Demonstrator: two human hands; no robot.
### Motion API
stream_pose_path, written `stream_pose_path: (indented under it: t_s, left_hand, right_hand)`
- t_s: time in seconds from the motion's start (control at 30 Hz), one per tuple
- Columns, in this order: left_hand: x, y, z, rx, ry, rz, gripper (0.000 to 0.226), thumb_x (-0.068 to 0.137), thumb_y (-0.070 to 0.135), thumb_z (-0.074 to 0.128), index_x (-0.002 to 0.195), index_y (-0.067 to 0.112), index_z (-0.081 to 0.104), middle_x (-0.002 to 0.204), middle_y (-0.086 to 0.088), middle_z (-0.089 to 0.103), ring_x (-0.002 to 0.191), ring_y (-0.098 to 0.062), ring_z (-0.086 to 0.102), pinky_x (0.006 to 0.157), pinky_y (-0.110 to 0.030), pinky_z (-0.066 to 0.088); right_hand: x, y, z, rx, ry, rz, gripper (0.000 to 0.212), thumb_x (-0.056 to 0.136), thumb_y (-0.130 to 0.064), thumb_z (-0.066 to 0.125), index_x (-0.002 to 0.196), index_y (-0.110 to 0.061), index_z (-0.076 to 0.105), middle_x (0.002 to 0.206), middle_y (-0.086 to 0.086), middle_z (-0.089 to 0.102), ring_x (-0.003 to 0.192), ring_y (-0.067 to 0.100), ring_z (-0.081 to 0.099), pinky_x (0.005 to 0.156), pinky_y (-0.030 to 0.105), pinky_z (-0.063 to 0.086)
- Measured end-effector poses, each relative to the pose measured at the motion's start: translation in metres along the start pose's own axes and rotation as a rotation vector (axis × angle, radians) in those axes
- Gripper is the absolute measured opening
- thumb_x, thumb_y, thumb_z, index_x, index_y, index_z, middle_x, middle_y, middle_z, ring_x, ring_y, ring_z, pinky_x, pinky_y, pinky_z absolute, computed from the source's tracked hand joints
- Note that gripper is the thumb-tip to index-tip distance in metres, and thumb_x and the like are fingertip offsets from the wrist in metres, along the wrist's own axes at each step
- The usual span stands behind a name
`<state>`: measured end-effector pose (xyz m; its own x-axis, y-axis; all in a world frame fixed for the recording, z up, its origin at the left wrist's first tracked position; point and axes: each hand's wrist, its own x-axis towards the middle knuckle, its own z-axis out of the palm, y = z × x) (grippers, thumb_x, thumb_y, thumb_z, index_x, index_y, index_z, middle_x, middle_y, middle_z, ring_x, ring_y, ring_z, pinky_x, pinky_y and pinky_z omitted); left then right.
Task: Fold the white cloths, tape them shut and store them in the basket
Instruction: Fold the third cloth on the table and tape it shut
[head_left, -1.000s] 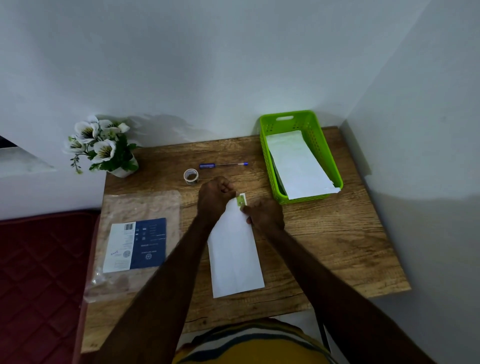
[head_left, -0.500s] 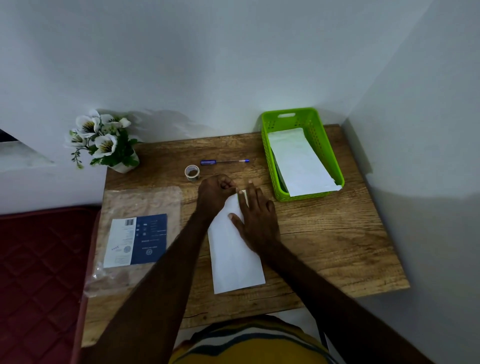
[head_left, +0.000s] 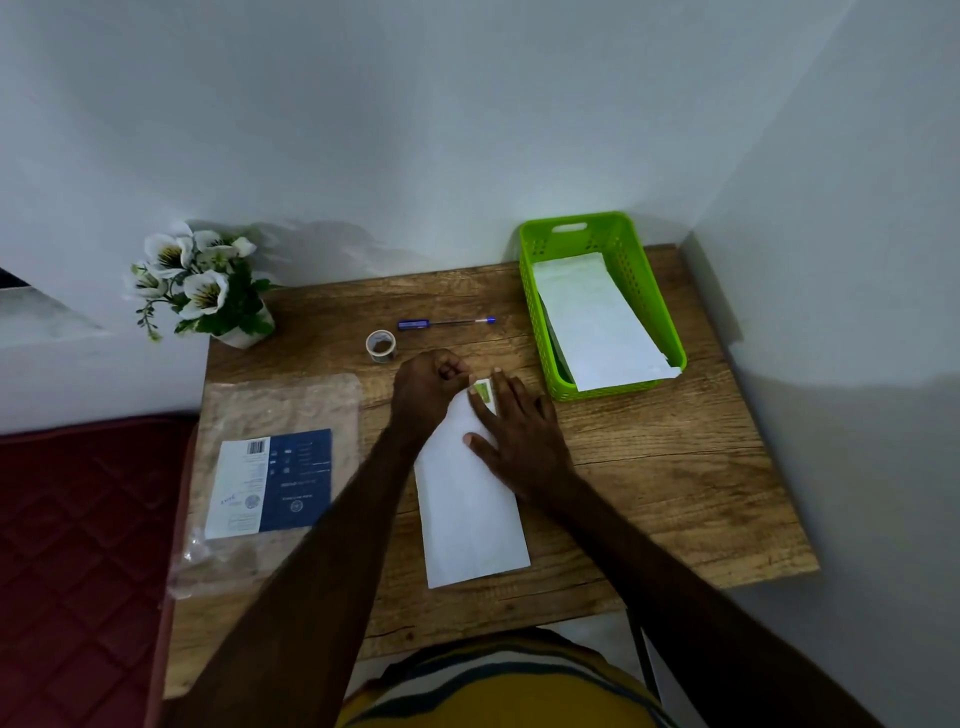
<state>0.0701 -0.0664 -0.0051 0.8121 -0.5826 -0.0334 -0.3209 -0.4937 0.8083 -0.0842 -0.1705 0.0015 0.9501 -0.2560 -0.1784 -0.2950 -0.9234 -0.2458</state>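
Cloth (head_left: 470, 509) pinned under flat right hand (head_left: 511, 431); left hand (head_left: 426, 384) fisted

A wooden desk (head_left: 675, 467) with a brown grain surface stands in a corner between two pale walls (head_left: 415, 130). At its 11 o'clock corner sits a small white pot of white flowers with green leaves (head_left: 200, 283), close to the back wall. Toward 12 o'clock a blue pen (head_left: 445, 323) lies flat, running left to right, well apart from the pot. At 9 o'clock a clear plastic packet (head_left: 270, 467) lies flat on the desk; it bears a blue and white label with a barcode, and its near corner reaches the desk's left edge. Left of the desk, at 8 o'clock, lies a dark red quilted mattress (head_left: 78, 545).
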Motion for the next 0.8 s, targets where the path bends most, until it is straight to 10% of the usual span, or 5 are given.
stream_pose_path:
  t_s: [0.53,0.8]
  left_hand:
    - [-0.001,0.004,0.001,-0.026,-0.020,-0.041,0.003,0.085,0.021,0.080,0.084,0.022,0.077,0.080,0.011,0.074,0.076,0.000,0.068,0.069,-0.015,0.050]
    - [-0.001,0.001,-0.001,0.003,-0.033,0.003,0.006,0.084,0.028,0.080,0.084,0.024,0.075,0.080,0.013,0.072,0.078,-0.002,0.069,0.072,-0.028,0.058]
  right_hand:
    - [-0.004,0.000,-0.006,0.056,0.050,0.071,0.081,0.094,-0.064,0.016,0.161,-0.020,0.027,0.168,0.010,0.025,0.153,0.030,0.026,0.122,0.049,0.022]
    - [0.000,-0.013,0.004,0.059,0.070,0.164,0.082,0.095,-0.070,0.018,0.162,-0.024,0.024,0.170,0.007,0.018,0.154,0.029,0.021,0.123,0.053,0.018]
